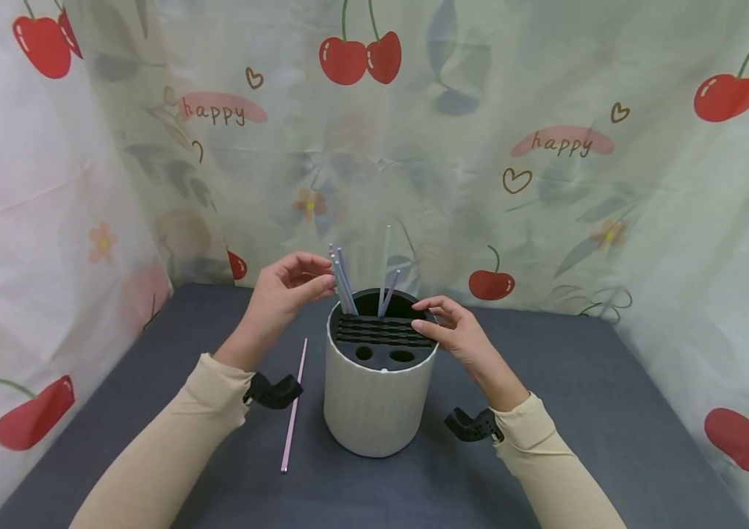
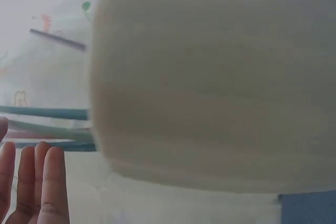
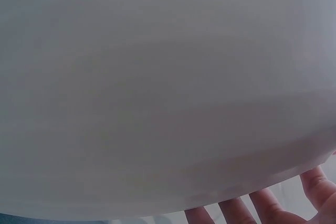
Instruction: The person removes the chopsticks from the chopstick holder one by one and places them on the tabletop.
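A round off-white utensil holder stands upright on the table, topped by a black insert with wavy slots and two round holes. Several slim pastel sticks lean in the left of its back opening. Two more sticks stand farther right in it. My left hand is beside the left bunch, fingertips right at the sticks; the left wrist view shows its fingers fairly straight. My right hand rests over the holder's right rim, thumb on the insert. Its fingers are partly hidden behind the holder.
A pink stick lies on the dark table left of the holder, beside my left forearm. A patterned curtain with cherries hangs behind the table and along both sides.
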Action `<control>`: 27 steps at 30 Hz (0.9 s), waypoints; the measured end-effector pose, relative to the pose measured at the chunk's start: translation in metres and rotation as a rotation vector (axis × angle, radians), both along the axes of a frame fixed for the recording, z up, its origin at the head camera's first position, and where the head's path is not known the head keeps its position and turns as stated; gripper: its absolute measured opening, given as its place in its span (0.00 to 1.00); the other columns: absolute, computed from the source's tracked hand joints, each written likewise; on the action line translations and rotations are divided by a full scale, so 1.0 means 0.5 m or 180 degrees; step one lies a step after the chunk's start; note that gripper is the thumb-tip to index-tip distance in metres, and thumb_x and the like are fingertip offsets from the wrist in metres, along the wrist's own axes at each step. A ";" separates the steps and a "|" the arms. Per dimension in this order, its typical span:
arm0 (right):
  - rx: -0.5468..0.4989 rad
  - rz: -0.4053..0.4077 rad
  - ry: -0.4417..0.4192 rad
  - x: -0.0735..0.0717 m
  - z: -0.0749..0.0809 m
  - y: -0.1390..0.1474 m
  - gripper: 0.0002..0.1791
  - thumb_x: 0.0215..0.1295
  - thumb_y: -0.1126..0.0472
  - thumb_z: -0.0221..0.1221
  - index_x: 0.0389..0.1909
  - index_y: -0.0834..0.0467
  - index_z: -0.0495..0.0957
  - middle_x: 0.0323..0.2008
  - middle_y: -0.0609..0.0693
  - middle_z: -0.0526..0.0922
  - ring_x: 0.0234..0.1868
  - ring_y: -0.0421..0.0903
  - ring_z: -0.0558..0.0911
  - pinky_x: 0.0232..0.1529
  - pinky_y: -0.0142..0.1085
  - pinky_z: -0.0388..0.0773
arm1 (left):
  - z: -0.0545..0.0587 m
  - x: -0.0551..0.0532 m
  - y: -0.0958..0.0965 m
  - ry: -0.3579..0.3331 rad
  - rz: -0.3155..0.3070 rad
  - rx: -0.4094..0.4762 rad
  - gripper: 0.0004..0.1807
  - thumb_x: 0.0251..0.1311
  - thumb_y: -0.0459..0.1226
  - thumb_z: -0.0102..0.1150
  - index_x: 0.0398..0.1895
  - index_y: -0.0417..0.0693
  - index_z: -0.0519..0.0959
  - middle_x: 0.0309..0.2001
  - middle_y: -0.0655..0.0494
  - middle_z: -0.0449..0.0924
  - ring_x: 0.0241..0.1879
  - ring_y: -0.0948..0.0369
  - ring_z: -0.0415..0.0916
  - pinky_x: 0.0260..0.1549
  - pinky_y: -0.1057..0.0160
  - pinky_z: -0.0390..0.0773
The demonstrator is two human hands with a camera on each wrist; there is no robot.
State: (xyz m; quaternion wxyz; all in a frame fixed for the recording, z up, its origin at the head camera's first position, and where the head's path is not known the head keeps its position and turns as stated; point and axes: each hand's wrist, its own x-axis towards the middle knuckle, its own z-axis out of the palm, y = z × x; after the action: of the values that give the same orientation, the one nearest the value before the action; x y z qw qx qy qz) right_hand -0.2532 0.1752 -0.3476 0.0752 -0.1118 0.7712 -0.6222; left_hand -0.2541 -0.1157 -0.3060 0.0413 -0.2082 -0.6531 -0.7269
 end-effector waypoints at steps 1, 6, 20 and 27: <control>-0.0004 0.0005 0.0000 0.000 0.000 -0.001 0.20 0.66 0.55 0.62 0.55 0.57 0.72 0.71 0.57 0.59 0.71 0.59 0.59 0.65 0.60 0.65 | -0.004 0.002 0.004 0.0014 0.0020 -0.0022 0.10 0.60 0.30 0.64 0.42 0.49 0.79 0.38 0.59 0.80 0.38 0.64 0.81 0.44 0.64 0.83; 0.0009 0.0008 -0.0005 0.000 0.000 -0.001 0.20 0.66 0.54 0.62 0.55 0.56 0.73 0.72 0.56 0.58 0.72 0.59 0.58 0.65 0.61 0.64 | -0.019 0.004 0.020 0.0109 0.0190 -0.0235 0.10 0.57 0.30 0.66 0.40 0.47 0.78 0.36 0.62 0.80 0.36 0.64 0.80 0.41 0.66 0.82; 0.0016 0.0022 0.0020 0.003 0.003 -0.001 0.19 0.66 0.55 0.61 0.55 0.56 0.72 0.72 0.57 0.57 0.71 0.57 0.61 0.56 0.47 0.72 | 0.019 0.002 0.017 0.0704 0.0489 -0.0127 0.10 0.56 0.29 0.66 0.41 0.42 0.78 0.35 0.58 0.81 0.35 0.63 0.82 0.39 0.61 0.85; 0.0036 0.0026 0.0011 0.001 0.000 0.000 0.20 0.66 0.54 0.61 0.56 0.56 0.72 0.73 0.57 0.57 0.71 0.57 0.60 0.60 0.52 0.70 | 0.127 0.002 -0.007 0.1482 0.0699 0.0414 0.16 0.55 0.22 0.63 0.45 0.45 0.80 0.31 0.59 0.84 0.29 0.64 0.84 0.35 0.60 0.86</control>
State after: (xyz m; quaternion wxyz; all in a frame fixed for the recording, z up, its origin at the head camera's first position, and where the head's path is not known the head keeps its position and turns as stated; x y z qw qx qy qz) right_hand -0.2529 0.1750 -0.3475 0.0770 -0.1156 0.7743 -0.6174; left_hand -0.2529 -0.1193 -0.2423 0.2823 -0.2946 -0.5965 -0.6911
